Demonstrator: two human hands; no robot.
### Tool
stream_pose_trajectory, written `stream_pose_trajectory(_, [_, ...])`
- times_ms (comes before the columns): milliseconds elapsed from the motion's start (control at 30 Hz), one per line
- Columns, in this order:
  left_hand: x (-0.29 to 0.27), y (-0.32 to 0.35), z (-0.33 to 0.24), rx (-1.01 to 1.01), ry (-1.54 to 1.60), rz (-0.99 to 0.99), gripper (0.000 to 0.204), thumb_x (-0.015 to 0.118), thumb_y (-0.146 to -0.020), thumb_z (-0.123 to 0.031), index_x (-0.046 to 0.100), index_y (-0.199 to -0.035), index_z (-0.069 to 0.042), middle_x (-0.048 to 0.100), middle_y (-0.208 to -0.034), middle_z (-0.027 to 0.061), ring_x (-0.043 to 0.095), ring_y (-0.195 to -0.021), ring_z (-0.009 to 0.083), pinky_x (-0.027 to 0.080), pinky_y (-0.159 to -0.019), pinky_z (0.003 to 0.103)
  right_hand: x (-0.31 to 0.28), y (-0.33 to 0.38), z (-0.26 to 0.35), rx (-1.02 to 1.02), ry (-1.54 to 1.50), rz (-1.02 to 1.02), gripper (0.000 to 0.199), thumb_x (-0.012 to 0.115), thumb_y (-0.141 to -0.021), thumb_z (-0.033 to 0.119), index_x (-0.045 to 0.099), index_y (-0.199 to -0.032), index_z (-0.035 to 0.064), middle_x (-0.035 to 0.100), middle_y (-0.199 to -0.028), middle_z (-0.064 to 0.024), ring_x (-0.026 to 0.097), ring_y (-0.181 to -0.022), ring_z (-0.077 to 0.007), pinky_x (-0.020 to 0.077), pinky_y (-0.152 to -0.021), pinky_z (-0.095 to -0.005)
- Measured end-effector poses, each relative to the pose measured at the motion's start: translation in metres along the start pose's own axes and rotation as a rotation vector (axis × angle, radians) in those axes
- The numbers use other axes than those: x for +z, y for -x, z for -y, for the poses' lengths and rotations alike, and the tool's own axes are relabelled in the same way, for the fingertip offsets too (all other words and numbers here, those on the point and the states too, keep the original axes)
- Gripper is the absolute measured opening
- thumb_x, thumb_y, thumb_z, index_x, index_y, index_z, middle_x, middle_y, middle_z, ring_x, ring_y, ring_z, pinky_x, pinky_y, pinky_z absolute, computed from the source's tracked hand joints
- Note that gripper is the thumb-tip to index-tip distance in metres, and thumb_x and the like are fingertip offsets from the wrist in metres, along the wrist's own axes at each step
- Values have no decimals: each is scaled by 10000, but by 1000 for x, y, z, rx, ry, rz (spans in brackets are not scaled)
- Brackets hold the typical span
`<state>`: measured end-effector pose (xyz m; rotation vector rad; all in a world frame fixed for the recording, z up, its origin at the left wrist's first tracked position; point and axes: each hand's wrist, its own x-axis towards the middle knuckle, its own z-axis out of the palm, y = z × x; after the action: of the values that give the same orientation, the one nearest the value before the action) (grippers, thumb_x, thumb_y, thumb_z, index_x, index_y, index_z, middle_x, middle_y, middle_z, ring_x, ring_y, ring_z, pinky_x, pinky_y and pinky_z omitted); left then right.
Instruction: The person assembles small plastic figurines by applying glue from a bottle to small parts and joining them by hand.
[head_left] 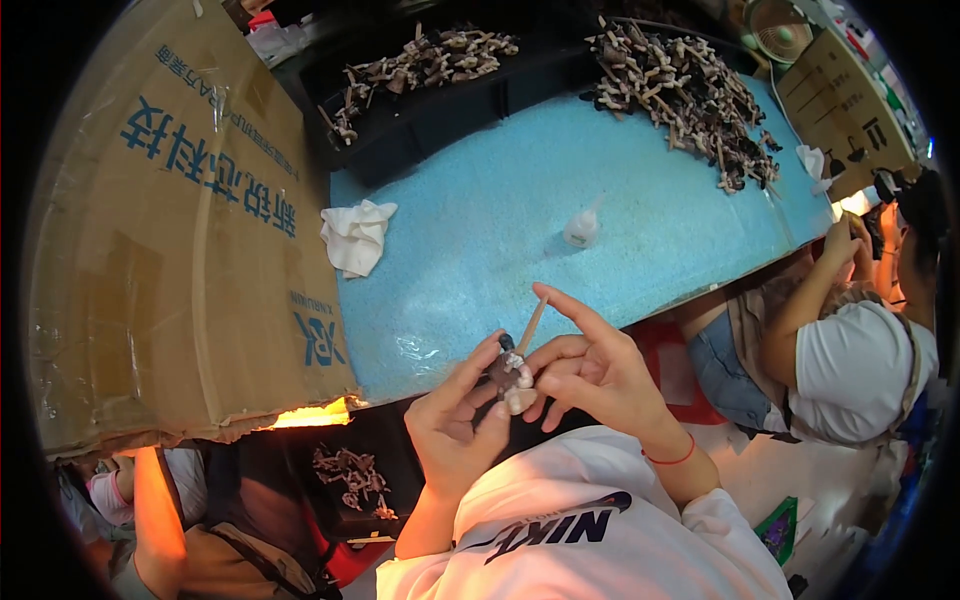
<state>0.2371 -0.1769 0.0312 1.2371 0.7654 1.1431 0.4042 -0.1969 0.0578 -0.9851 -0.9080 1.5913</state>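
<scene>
Near the table's front edge, in front of my chest, is a small figurine (512, 378) with a dark head, brown and pale body, and a thin tan stick (533, 325) rising from it. My left hand (450, 422) grips it from the left between thumb and fingers. On the other side my right hand (612, 385) has its fingers bent against the figurine's side, while its index finger reaches out to the tip of the stick. The parts of the figurine under the fingertips are hidden.
A small white squeeze bottle (582, 228) stands on the blue table (450, 240). Crumpled white cloth (356, 236) lies beside a large cardboard box (190, 240). Similar pieces fill a black tray (430, 130) and form a pile (690, 95). A co-worker (850, 370) sits at right.
</scene>
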Motion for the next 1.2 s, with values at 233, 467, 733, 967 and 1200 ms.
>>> stream_pose_trajectory(233, [-3,2,11,-394,808,92,410,420,-869,-165,492,-1182,90,557,-1144,211,557,-1052,342,457,-888,407,-2,10,-10,-494,820,-236,465,760,-642,84,593,-1072,27,558,-1010,-102,556,-791,-181,478,-560,-245])
stream_pose_trajectory(467, [3,5,11,-587,1229,103,363,409,-890,-259,546,-1119,-12,586,-1089,102,537,-1028,245,387,-915,416,10,7,-16,-722,1115,-259,424,726,-608,105,595,-999,6,558,-964,-112,544,-828,-270,484,-671,-338])
stream_pose_trajectory(733, [6,8,16,-572,1287,153,331,482,-894,-301,554,-1126,-76,591,-1091,47,530,-1005,162,375,-916,382,8,14,-17,-856,1190,-283,437,683,-575,61,588,-992,-30,574,-960,-128,561,-824,-283,496,-668,-338])
stream_pose_trajectory(967, [-1,15,30,-460,1171,218,263,542,-883,-224,623,-1025,-18,579,-1146,81,517,-1060,195,394,-892,365,11,17,-20,-888,1151,-294,379,658,-603,15,596,-972,-42,578,-935,-138,561,-806,-285,501,-670,-326])
stream_pose_trajectory(1200, [2,13,15,-299,794,200,346,560,-877,-164,553,-1147,51,503,-1228,225,537,-1065,309,433,-910,441,5,24,-21,-781,1008,-247,380,700,-640,1,589,-1002,-26,581,-1017,-148,578,-889,-262,503,-692,-314])
